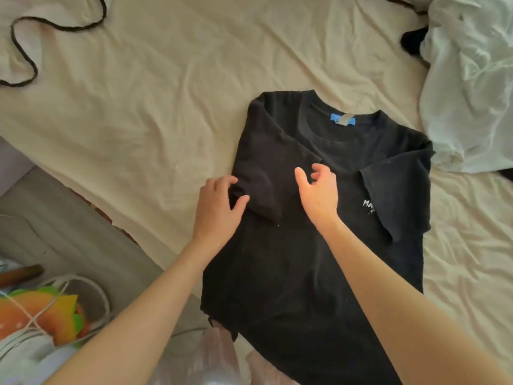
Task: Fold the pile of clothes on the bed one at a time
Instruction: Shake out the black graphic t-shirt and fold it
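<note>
A black T-shirt [305, 259] lies face up on the cream bed sheet [138, 112], collar away from me, with a blue neck label [342, 119]. Both sleeves are folded inward over the chest, and white lettering shows partly beside the right sleeve. My left hand [219, 207] is at the shirt's left edge, fingers and thumb gripping the folded fabric near the left sleeve. Over the middle of the chest my right hand [319, 193] hovers with fingers loosely curled and nothing in it.
A crumpled white garment pile [472, 87] lies at the right, with a dark item [412, 43] beside it. A pale garment with black trim [19, 37] is at the far left. Off the bed's left edge are a basket with colourful things [41, 312] and a plastic bag [211, 357].
</note>
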Available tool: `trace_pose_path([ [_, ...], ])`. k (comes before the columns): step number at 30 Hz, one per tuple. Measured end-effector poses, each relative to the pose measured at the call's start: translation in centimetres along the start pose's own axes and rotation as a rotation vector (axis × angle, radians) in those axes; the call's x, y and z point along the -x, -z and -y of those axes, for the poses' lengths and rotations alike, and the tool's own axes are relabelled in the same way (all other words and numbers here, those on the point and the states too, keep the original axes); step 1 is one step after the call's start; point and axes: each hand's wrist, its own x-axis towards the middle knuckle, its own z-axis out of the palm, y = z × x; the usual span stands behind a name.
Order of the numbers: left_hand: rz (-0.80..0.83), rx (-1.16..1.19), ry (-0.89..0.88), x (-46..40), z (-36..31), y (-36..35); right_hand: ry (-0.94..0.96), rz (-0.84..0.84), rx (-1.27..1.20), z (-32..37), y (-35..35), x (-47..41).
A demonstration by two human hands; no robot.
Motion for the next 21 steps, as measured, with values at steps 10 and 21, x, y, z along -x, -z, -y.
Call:
trace_pose_path([
  [10,0.054,0.472,0.412,-0.8,3.2,-0.7,0.501,0.004,0.340,8.6,-5.4,-6.9],
  [21,0.109,0.519,0.353,0.1,5.3,0.1,0.539,-0.082,0.297,7.5,-7.0,-6.1],
])
